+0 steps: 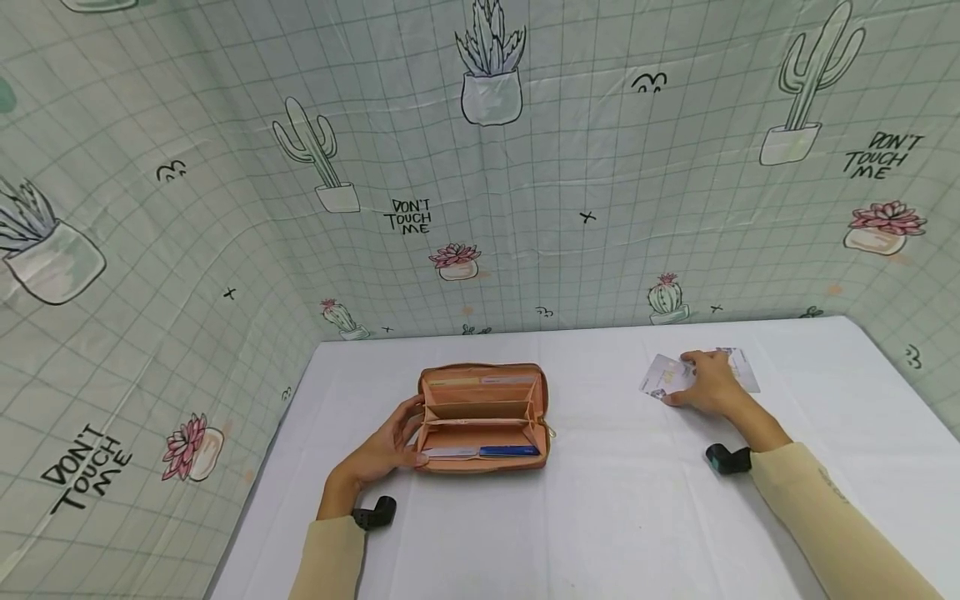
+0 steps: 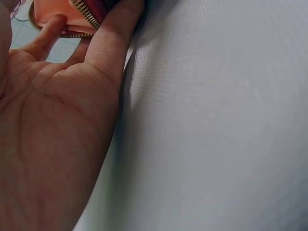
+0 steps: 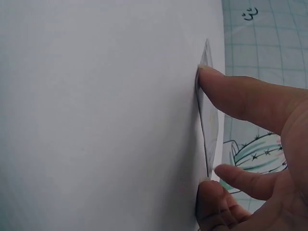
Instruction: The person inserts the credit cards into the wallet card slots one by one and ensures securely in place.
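A tan zip-around wallet (image 1: 472, 435) lies unzipped and spread wide on the table, its inner folds showing. My left hand (image 1: 381, 450) grips its left end, thumb at the near edge and fingers along the side. In the left wrist view the fingers reach round the zipper (image 2: 86, 13). A white card (image 1: 450, 453) and a blue card (image 1: 510, 451) sit in the near slots. Farther right, my right hand (image 1: 712, 385) pinches a pale printed card (image 1: 662, 375) by opposite edges, low over the table. Another pale card (image 1: 744, 372) lies partly behind that hand.
A white cloth covers the table (image 1: 600, 500). Behind and at the sides hangs a grid-patterned curtain (image 1: 540, 167) with cactus drawings. Black cameras are strapped at the left wrist (image 1: 378, 512) and right wrist (image 1: 726, 459).
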Demonstrator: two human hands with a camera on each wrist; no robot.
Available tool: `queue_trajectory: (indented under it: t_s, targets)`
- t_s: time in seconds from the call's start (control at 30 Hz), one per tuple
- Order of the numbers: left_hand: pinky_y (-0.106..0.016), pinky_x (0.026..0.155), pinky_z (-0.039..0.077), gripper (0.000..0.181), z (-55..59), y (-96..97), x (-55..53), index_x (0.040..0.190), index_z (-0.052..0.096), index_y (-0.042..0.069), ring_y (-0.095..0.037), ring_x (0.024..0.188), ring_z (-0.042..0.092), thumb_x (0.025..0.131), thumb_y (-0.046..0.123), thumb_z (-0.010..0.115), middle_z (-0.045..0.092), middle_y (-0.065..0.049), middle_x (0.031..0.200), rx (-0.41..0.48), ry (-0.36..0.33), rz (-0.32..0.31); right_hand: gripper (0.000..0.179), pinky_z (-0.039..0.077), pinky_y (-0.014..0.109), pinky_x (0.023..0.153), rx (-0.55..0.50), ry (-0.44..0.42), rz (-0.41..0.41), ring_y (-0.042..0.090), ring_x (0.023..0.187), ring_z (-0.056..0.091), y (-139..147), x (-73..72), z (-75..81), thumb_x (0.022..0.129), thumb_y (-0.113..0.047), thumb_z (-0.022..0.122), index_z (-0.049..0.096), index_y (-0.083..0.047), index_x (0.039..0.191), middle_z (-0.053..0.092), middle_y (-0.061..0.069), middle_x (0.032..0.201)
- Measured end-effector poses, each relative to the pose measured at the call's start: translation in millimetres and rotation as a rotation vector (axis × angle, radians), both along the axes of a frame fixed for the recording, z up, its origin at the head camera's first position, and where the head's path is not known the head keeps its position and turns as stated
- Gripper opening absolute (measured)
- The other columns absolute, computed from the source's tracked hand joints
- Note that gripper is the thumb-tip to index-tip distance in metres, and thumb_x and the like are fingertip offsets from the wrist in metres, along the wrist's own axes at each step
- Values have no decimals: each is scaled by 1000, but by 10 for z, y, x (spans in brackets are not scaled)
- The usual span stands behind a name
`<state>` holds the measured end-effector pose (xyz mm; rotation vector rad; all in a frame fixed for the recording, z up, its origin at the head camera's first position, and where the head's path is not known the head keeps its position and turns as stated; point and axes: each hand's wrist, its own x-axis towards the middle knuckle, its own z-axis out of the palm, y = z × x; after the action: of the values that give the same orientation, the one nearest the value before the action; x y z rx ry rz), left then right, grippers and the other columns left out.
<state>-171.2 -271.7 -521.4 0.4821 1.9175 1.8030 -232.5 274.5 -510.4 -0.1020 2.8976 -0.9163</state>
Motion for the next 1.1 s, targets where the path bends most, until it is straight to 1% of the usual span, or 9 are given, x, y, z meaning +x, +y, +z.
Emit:
queue_trajectory:
  t_s: [0.17, 0.4, 0.47, 0.6, 0.7, 0.83, 0.9, 1.0, 1.1]
  targets:
    - [-21, 110, 44, 109, 6, 4, 0, 168, 7, 2, -47, 160, 6, 88, -3, 81, 8, -27, 171, 11, 3, -6, 81, 40, 72, 101, 5, -21, 23, 61, 119, 40, 1, -28, 57, 79, -13, 91, 45, 25, 134, 35, 49, 128]
    - [-20, 109, 45, 110, 3, 6, -2, 167, 7, 1, -46, 159, 7, 87, -3, 83, 8, -27, 171, 5, 4, 1, 77, 44, 64, 95, 5, -41, 51, 50, 104, 47, -37, -33, 70, 77, -18, 94, 48, 25, 123, 42, 43, 117]
    - [-20, 110, 44, 110, 1, 4, -5, 167, 7, 1, -46, 159, 7, 88, -2, 83, 8, -27, 171, 1, 6, -2, 76, 46, 60, 90, -26, -37, 54, 46, 100, 49, -46, -18, 61, 78, -15, 93, 44, 24, 122, 46, 39, 113]
    - [-18, 109, 43, 110, 1, -8, -4, 167, 6, -1, -46, 159, 5, 88, -1, 83, 7, -28, 171, -17, 13, -1, 76, 46, 45, 78, -98, -31, 63, 37, 89, 54, -60, 37, 45, 83, -7, 88, 32, 18, 127, 53, 29, 100]
    - [-17, 108, 42, 110, 2, -13, -3, 166, 6, -1, -46, 159, 4, 88, -1, 83, 7, -29, 170, -23, 14, 5, 69, 47, 41, 75, -143, -17, 54, 36, 87, 57, -74, 90, 49, 89, -1, 80, 27, 13, 132, 55, 30, 101]
    - [-17, 109, 41, 109, 9, -8, 4, 166, 7, 0, -46, 160, 5, 88, 2, 84, 8, -29, 171, -9, 21, 9, 58, 49, 38, 72, -234, 7, 34, 32, 86, 61, -113, 160, 64, 95, 5, 70, 31, 11, 137, 55, 30, 107]
    - [-18, 109, 41, 109, 12, -6, 13, 166, 8, 0, -45, 159, 9, 88, 3, 85, 9, -30, 170, -3, 33, 12, 55, 48, 33, 69, -281, 23, 37, 25, 80, 59, -125, 180, 55, 97, 6, 67, 34, 10, 140, 53, 28, 107]
    - [-20, 110, 42, 109, 16, -9, 20, 166, 9, 2, -36, 159, 19, 88, 5, 85, 11, -31, 170, 3, 48, 16, 54, 47, 24, 63, -354, 60, 61, 13, 72, 56, -150, 197, 54, 97, 9, 64, 37, 9, 144, 52, 24, 106]
    - [-20, 110, 42, 109, 10, -12, 13, 167, 10, 4, -32, 157, 24, 88, 5, 85, 14, -31, 170, 2, 54, 22, 55, 53, 22, 64, -389, 123, 88, 8, 72, 58, -188, 210, 82, 96, 12, 64, 40, 10, 145, 55, 25, 107]
